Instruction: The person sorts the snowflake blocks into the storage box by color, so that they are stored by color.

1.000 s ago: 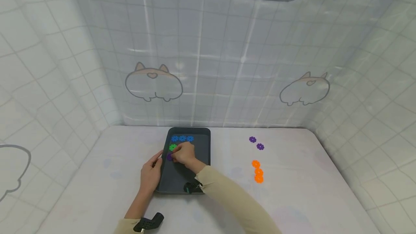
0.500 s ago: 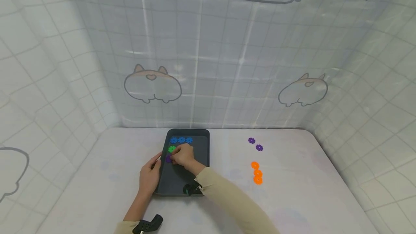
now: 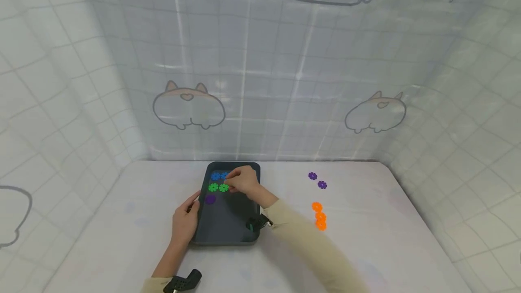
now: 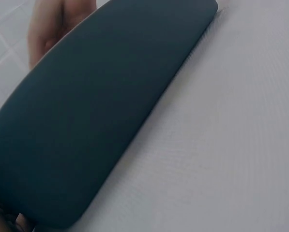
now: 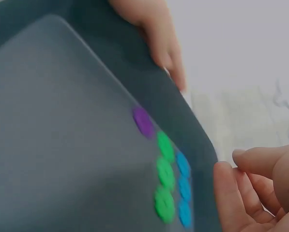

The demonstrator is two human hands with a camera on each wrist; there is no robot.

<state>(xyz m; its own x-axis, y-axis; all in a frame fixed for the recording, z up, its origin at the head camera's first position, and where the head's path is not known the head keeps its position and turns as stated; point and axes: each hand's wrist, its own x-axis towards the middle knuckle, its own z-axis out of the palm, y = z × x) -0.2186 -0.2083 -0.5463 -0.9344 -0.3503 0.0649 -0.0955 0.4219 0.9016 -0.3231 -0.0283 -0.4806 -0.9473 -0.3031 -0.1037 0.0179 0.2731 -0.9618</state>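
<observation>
My left hand [image 3: 185, 223] rests against the left outer wall of the dark tray [image 3: 228, 232], fingers straight along it. Over the tray's upper right part is my right hand [image 3: 246, 181], with thumb and forefinger close together. In the right wrist view nothing shows between those fingers [image 5: 226, 188]. Inside the tray, three blue flower-shaped discs [image 5: 184, 188] form the far row. Three green flower-shaped discs [image 5: 165, 174] line up below them. A purple disc [image 3: 210, 199] lies under the leftmost green one. My right hand partly hides the blue and green rows in the head view.
To the right on the white table lie two purple flower-shaped discs [image 3: 312, 176]. Nearer the front, three orange flower-shaped discs [image 3: 320, 216] sit in a column, touching or overlapping. A patterned curtain-like wall [image 3: 264, 116] borders the table's back.
My right hand has moved from the purple disc in the tray up and right to the green row, leaving the purple disc in place. My left hand stays at the tray's side.
</observation>
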